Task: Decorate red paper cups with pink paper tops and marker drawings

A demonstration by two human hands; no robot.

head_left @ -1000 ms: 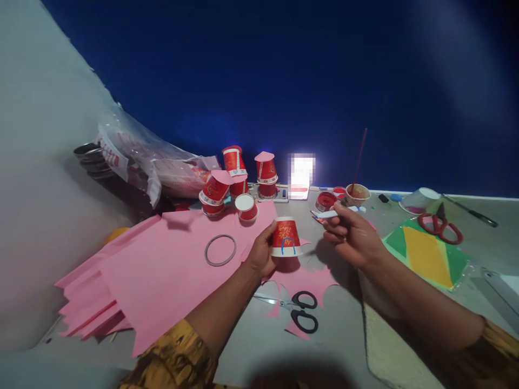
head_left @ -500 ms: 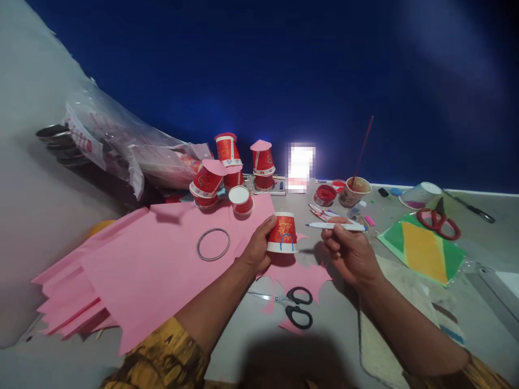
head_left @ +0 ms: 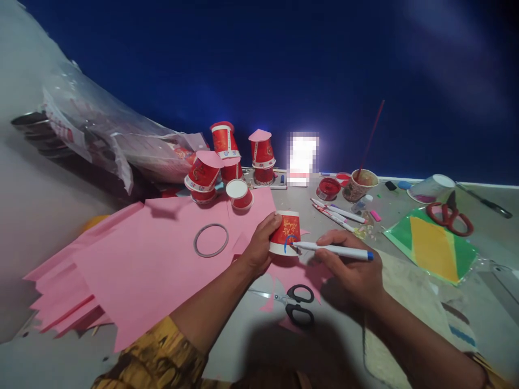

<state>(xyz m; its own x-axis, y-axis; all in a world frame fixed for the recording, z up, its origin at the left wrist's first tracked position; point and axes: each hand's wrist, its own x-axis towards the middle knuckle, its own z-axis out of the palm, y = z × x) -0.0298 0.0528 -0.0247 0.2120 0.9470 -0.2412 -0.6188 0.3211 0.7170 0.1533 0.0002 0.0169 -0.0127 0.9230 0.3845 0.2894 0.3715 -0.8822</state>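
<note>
A red paper cup (head_left: 285,229) with a white rim and gold pattern is upside down in my left hand (head_left: 263,244), thumb on its side. Blue marker lines form an arch near its rim. My right hand (head_left: 354,270) grips a white marker (head_left: 334,250) with a blue end cap; the marker's tip touches or nearly touches the cup by the blue lines. Below the cup, black-handled scissors (head_left: 300,305) lie open beside pink paper scraps (head_left: 310,274). Large pink sheets (head_left: 141,265) with a grey ring (head_left: 211,240) on them spread out left of my hands.
Stacked red cups (head_left: 262,156) with pink paper tops stand at the back, near a plastic bag (head_left: 133,140). Further right are a red paint jar (head_left: 328,188), a cup with a stick (head_left: 360,185), loose markers (head_left: 332,213) and red-handled scissors (head_left: 449,219) on a green-yellow packet (head_left: 433,248).
My right hand has brought the marker left and down to the cup, with its tip now by the blue lines. The cup is turned slightly in my left hand. The view has shifted a little.
</note>
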